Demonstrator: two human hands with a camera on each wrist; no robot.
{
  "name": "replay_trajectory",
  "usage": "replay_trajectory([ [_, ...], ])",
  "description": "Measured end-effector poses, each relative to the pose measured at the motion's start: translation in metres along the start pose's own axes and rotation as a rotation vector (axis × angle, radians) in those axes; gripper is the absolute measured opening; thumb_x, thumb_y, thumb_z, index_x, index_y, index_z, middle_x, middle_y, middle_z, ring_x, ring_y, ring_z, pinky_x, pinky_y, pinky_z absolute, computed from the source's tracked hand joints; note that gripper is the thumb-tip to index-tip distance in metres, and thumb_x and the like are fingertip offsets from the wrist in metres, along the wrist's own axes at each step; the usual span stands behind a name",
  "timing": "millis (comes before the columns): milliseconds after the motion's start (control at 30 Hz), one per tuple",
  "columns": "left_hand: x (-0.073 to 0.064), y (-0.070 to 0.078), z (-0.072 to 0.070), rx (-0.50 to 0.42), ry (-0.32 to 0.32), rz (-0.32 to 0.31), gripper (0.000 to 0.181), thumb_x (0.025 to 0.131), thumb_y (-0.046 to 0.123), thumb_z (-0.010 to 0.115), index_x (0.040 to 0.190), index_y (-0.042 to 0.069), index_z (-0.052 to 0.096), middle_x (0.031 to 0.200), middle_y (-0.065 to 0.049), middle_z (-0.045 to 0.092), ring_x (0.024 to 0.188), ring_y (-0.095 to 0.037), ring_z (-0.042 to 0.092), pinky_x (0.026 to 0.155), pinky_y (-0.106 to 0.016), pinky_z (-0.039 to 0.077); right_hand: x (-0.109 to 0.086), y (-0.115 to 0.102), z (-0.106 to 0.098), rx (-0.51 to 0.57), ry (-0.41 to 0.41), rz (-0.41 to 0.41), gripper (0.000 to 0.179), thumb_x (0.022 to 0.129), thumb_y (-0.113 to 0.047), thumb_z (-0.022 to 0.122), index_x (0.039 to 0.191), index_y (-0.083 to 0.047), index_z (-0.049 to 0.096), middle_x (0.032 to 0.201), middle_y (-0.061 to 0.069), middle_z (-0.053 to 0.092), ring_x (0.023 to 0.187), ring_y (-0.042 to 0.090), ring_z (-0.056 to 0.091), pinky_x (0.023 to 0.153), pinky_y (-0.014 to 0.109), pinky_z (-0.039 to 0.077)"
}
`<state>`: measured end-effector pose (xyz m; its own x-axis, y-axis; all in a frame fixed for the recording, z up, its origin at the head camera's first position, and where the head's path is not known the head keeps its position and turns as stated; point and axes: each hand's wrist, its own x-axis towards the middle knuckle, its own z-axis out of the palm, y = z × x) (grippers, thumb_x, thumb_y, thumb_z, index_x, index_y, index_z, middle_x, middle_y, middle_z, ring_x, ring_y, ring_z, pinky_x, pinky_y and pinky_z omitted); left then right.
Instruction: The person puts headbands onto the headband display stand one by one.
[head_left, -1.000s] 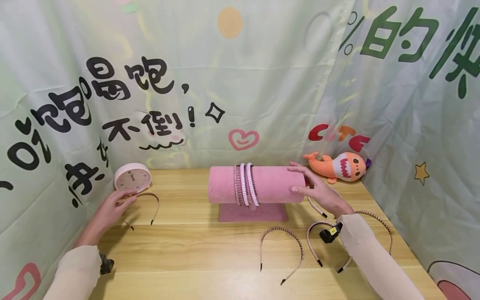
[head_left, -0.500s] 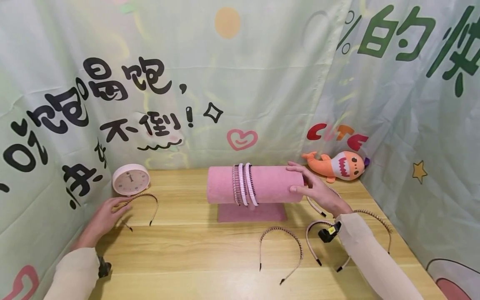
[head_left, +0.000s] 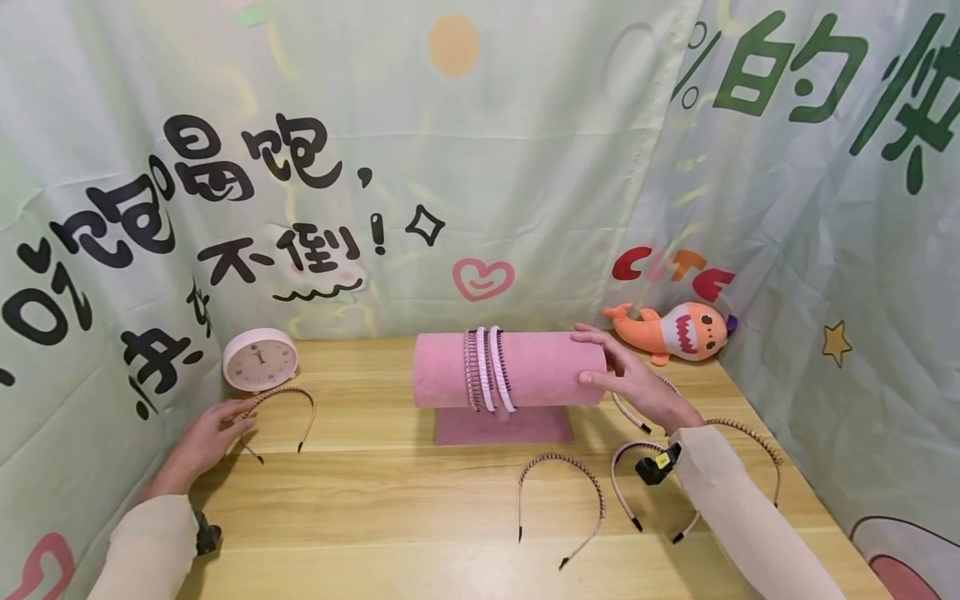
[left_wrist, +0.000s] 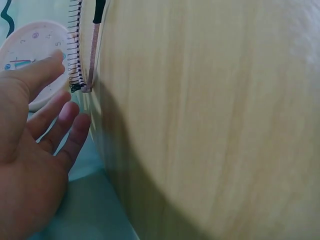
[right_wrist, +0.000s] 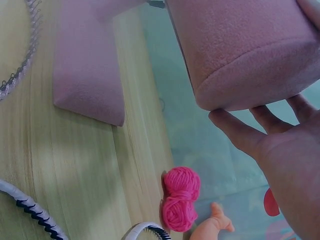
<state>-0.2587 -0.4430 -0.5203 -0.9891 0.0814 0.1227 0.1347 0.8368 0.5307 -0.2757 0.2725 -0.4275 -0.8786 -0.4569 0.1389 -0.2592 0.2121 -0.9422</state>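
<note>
Headband [head_left: 292,389], slim, ridged and toothed, sits at the left of the worktop [head_left: 337,517], just beside the round pink clock [head_left: 260,360]; whether it lies flat is unclear. The left grip [head_left: 206,442] is apart, fingers relaxed near the arc, and I cannot tell if they touch it. A careless close there might catch only the thin rim, so that it flips or slips, or knocks the clock. The right grip [head_left: 641,390] is clamped on the end of the pink stand [head_left: 547,367], a plush-looking padded cylinder over a flat base. Uneven pressure on that overhanging end could, I judge, tip or skid it and slide the banded loops [head_left: 502,371] along its barrel. These look pale and padded, with dark comb teeth inside
</note>
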Motion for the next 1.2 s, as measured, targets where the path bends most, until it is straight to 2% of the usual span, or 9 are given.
replay_trajectory([
  [200, 0.0001, -0.0047, 0.0044, 0.021, 0.039, 0.004, 0.04, 0.109, 0.013, 0.067, 0.14, -0.011, 0.064, 0.15, -0.04, 0.055, 0.131, -0.064, 0.055, 0.107, -0.075, 0.043, 0.0003, 0.001, -0.0007, -0.01, 0.002, 0.004, 0.061, 0.109, -0.017, 0.066, 0.165, -0.021, 0.042, 0.184, 0.004, 0.01, 0.161, 0.044, 0.027, 0.104, 0.024, 0.054],
  [433, -0.0001, -0.0071, 0.0086, 0.043, 0.066, 0.013, 0.034, 0.109, 0.014, 0.067, 0.133, -0.01, 0.07, 0.143, -0.036, 0.063, 0.123, -0.058, 0.064, 0.101, -0.069, 0.05, 0.0005, 0.0005, -0.0011, -0.027, 0.008, 0.004, 0.061, 0.109, -0.017, 0.067, 0.165, -0.021, 0.043, 0.184, 0.006, 0.01, 0.161, 0.044, 0.028, 0.104, 0.023, 0.053],
  [867, -0.002, -0.002, 0.0087, 0.043, 0.051, -0.018, 0.03, 0.109, 0.018, 0.068, 0.128, -0.004, 0.074, 0.133, -0.033, 0.07, 0.122, -0.055, 0.065, 0.1, -0.065, 0.051, 0.0004, 0.0007, -0.0006, -0.015, 0.003, 0.008, 0.062, 0.109, -0.017, 0.067, 0.165, -0.02, 0.042, 0.184, 0.007, 0.009, 0.161, 0.045, 0.027, 0.104, 0.023, 0.053],
  [933, -0.0028, -0.0008, 0.0085, 0.041, 0.042, -0.022, 0.03, 0.109, 0.02, 0.068, 0.128, -0.003, 0.075, 0.132, -0.031, 0.071, 0.121, -0.053, 0.066, 0.098, -0.062, 0.053, 0.0003, 0.0007, -0.0006, -0.014, 0.004, 0.01, 0.062, 0.109, -0.017, 0.067, 0.165, -0.021, 0.042, 0.184, 0.007, 0.009, 0.161, 0.045, 0.027, 0.104, 0.023, 0.053],
  [1100, -0.0058, 0.0017, 0.0083, 0.027, 0.008, -0.047, 0.036, 0.11, 0.028, 0.068, 0.133, 0.0, 0.075, 0.133, -0.027, 0.073, 0.121, -0.048, 0.067, 0.092, -0.041, 0.053, 0.0003, 0.0008, -0.0004, -0.017, 0.008, 0.01, 0.061, 0.108, -0.017, 0.067, 0.164, -0.021, 0.043, 0.184, 0.009, 0.011, 0.16, 0.044, 0.029, 0.104, 0.024, 0.054],
  [1200, -0.0065, 0.0022, 0.0082, 0.013, -0.005, -0.052, 0.037, 0.11, 0.03, 0.068, 0.134, 0.002, 0.074, 0.134, -0.026, 0.073, 0.122, -0.047, 0.066, 0.091, -0.038, 0.052, 0.0004, 0.0002, 0.0, -0.026, 0.012, 0.008, 0.06, 0.108, -0.017, 0.067, 0.164, -0.021, 0.044, 0.184, 0.01, 0.012, 0.159, 0.043, 0.031, 0.103, 0.025, 0.054],
])
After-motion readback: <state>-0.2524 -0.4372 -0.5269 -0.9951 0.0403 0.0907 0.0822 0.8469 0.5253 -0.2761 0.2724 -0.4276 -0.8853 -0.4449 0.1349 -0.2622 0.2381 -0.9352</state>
